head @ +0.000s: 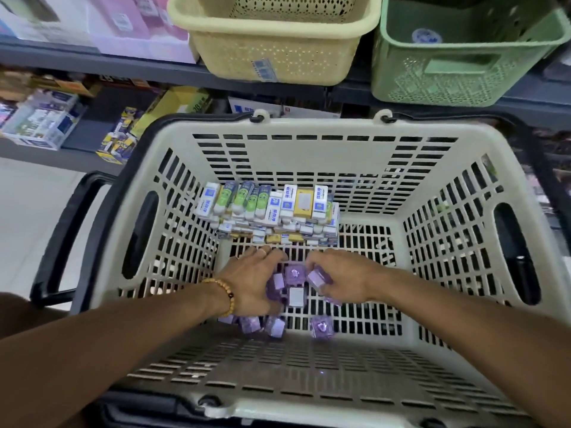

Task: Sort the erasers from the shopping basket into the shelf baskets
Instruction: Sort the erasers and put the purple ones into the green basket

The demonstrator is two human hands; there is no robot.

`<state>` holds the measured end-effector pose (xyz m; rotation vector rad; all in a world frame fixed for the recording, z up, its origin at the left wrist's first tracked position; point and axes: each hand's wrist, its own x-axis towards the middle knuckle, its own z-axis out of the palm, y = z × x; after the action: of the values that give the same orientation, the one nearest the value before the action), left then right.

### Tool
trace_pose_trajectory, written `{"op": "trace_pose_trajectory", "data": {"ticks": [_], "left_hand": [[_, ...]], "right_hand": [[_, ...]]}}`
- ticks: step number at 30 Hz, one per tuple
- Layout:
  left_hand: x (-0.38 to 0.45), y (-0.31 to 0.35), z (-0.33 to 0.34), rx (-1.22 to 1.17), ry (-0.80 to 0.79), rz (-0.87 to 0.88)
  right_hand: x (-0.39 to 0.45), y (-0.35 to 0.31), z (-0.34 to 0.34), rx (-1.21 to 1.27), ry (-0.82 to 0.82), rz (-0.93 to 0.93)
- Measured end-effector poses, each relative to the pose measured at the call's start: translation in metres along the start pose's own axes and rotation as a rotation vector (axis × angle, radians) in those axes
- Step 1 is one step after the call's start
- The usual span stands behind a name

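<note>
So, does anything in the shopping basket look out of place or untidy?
Nothing looks damaged. The boxed erasers stand stacked against the far wall of the shopping basket, but the purple erasers lie loose near both hands, the left hand and right hand, and a few sit apart nearer the person.

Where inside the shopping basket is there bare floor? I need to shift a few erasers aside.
Bare floor lies right of the right hand, up to the basket's right wall. It is crowded at the stacked erasers by the far wall and the purple erasers between both hands.
</note>
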<state>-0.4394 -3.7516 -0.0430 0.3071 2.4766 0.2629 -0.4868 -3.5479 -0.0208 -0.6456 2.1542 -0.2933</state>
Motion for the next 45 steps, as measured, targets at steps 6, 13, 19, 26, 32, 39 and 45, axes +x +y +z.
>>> {"op": "trace_pose_trajectory", "data": {"ticks": [6,13,19,26,32,39,45], "left_hand": [[0.008,0.016,0.006,0.068,-0.123,0.056],[0.017,0.046,0.002,0.023,-0.334,0.213],[0.032,0.071,0.002,-0.245,-0.452,0.181],[0.039,0.098,0.006,-0.499,-0.554,0.078],[0.044,0.116,0.015,-0.381,-0.527,0.051],[0.046,0.119,0.014,-0.253,-0.603,0.105],[0.045,0.110,0.009,-0.260,-0.635,0.061]], "right_hand": [[-0.008,0.014,-0.001,0.178,-0.156,0.025],[-0.027,0.040,0.014,0.395,-0.382,0.150],[-0.037,0.062,0.023,0.542,-0.311,0.166],[-0.051,0.078,0.028,0.565,-0.355,0.225],[-0.059,0.087,0.029,0.619,-0.390,0.291],[-0.066,0.095,0.021,0.554,-0.337,0.281],[-0.071,0.107,-0.010,0.776,-0.174,0.287]]}}
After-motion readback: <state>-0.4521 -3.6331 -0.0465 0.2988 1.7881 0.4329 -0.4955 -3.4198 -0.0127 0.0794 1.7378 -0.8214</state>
